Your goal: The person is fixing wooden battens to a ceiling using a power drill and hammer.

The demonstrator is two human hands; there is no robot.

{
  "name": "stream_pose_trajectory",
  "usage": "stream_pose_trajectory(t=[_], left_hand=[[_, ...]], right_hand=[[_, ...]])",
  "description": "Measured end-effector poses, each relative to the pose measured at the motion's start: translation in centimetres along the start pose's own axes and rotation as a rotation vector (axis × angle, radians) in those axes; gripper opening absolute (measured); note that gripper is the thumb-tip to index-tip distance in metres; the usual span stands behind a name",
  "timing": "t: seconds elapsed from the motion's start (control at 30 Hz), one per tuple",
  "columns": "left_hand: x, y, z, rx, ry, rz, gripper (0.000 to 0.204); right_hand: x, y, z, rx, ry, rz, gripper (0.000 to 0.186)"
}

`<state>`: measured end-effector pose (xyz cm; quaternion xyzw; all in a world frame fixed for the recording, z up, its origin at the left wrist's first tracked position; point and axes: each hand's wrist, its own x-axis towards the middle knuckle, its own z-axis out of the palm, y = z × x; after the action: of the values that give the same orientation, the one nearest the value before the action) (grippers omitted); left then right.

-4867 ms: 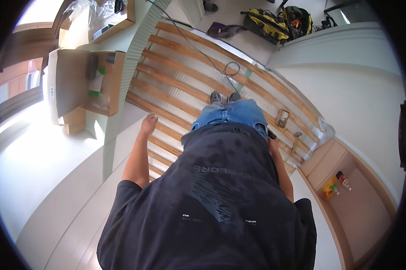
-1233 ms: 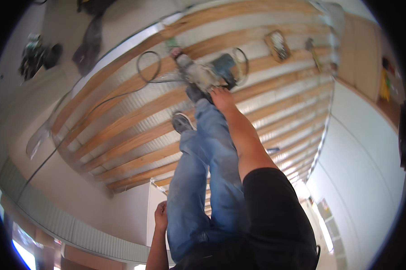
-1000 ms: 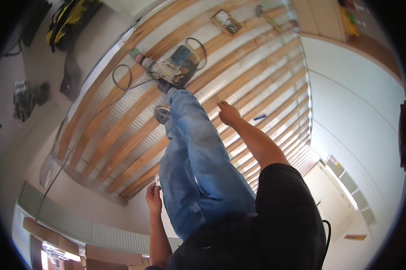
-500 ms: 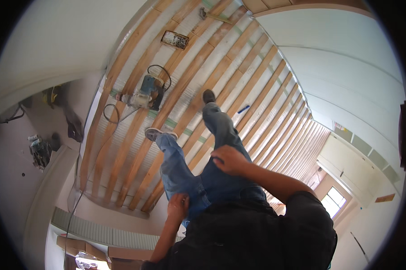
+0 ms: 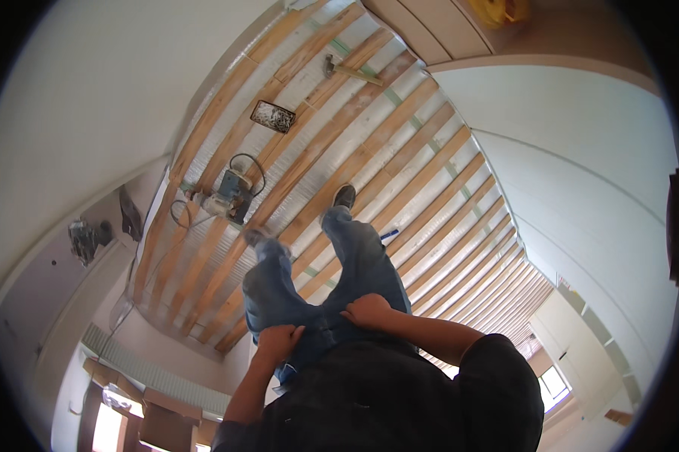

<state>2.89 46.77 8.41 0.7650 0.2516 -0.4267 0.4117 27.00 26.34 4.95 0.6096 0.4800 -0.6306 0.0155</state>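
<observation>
My left hand (image 5: pixel 277 342) is at the left thigh of my blue jeans (image 5: pixel 362 260), its fingers curled over the cloth and its thumb toward the middle. My right hand (image 5: pixel 368 310) rests on the right upper thigh, closed with its fingers bent in against the denim. Both hands seem to grip the cloth; the fingertips are partly hidden. Past my feet lies a corded blue-and-grey power tool (image 5: pixel 230 197) on wooden battens (image 5: pixel 332 188). A small blue tool (image 5: pixel 389 235) lies beside my right leg.
A rectangular tray of small dark pieces (image 5: pixel 273 117) and a wooden-handled hammer (image 5: pixel 350 71) lie farther off on the battens. Silvery sheeting shows between them. A white wall (image 5: pixel 565 166) stands at right, and brown cardboard boxes (image 5: pixel 170 422) stand at lower left.
My right hand has moved left and down along the thigh, closer to my left hand. My view has shifted, and my left foot is blurred by motion.
</observation>
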Motion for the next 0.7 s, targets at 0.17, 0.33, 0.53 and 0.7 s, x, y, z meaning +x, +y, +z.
stream_pose_trajectory(t=[0.17,0.33,0.53,0.7], left_hand=[[-3.0,8.9,-8.8,-0.283,-0.204,-0.099,0.048],[6.5,12.0,-15.1,-0.806,-0.234,-0.18,0.048],[44.2,-3.4,-22.3,-0.422,0.595,-0.007,0.038],[65.0,-13.3,-18.4,-0.636,0.487,-0.119,0.04]], right_hand=[[-7.2,2.2,-8.9,0.648,-0.108,0.014,0.055],[-11.1,6.8,-14.6,0.735,0.059,0.213,0.056],[0.0,23.2,-22.4,0.566,0.444,0.27,0.041],[19.6,43.2,-33.1,0.154,0.671,0.288,0.023]])
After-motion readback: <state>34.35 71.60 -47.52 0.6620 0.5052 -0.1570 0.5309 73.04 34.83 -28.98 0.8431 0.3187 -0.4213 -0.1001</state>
